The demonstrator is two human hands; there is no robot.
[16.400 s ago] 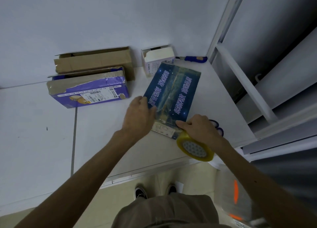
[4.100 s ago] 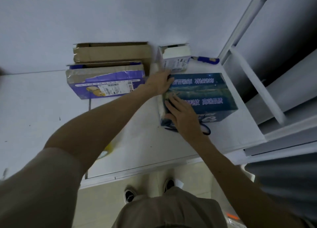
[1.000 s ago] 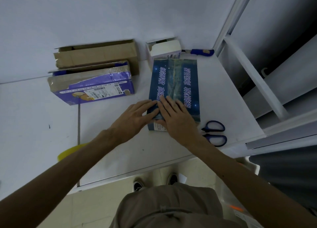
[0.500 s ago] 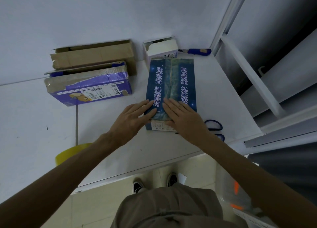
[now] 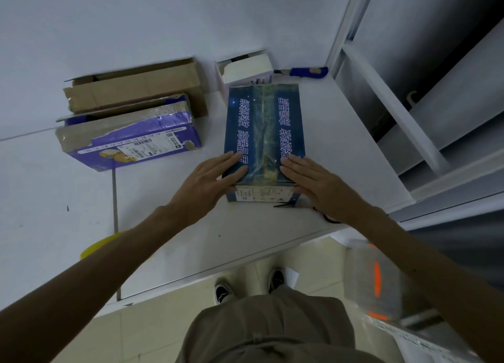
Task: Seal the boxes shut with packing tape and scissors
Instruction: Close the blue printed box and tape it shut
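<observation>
A dark blue box [image 5: 264, 128] with white lettering lies on the white table [image 5: 169, 215], a strip of clear tape running down its top seam. My left hand [image 5: 210, 182] lies flat with straight fingers on the box's near left corner. My right hand [image 5: 313, 182] lies flat on the near right corner. The yellow tape roll [image 5: 95, 246] sits on the table to the left, half hidden by my left forearm. The scissors [image 5: 286, 205] lie beside the box's near right, mostly covered by my right wrist.
A purple box [image 5: 128, 141] with a torn top and a brown carton [image 5: 133, 87] stand at the back left. A small white open box [image 5: 245, 70] and a blue utility knife [image 5: 305, 72] lie against the wall. White shelving [image 5: 409, 122] rises on the right.
Both hands have slid apart from the middle of the box's near end out to its left and right corners. The box has stayed in place.
</observation>
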